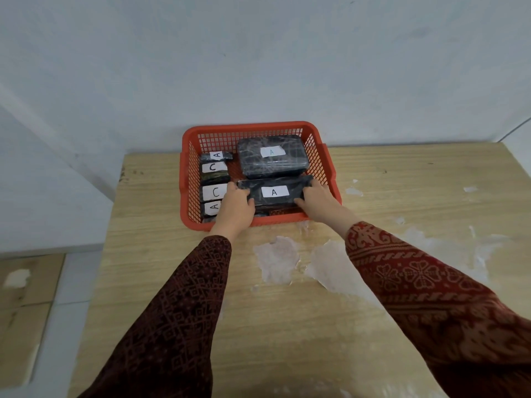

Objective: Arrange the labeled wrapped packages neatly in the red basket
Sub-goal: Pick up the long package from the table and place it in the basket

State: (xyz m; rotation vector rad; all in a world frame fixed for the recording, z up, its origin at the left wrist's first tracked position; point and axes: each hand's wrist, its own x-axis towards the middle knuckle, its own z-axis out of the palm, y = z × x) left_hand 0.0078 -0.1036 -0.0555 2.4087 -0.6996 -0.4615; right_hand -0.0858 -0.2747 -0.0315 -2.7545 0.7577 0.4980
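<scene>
Flat pack [274,193] (label A) gripped at both ends: left hand [234,206] clasped on one end, right hand [319,201] on other, inside basket [327,165]. Bigger pack [271,160] lain just beyond hands. Small packs [214,185] rowed beside left hand.

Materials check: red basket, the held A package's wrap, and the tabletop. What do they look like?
Red basket: moulded plastic by the look, matte, open grid walls and a solid rim.
Held A package: dark, glossy, creased film, probably plastic wrap; white paper-like label. Contents hidden. The left hand and right hand grip its ends.
Tabletop: light wood grain, likely laminate or veneer, with whitish patches where the surface looks peeled.
</scene>
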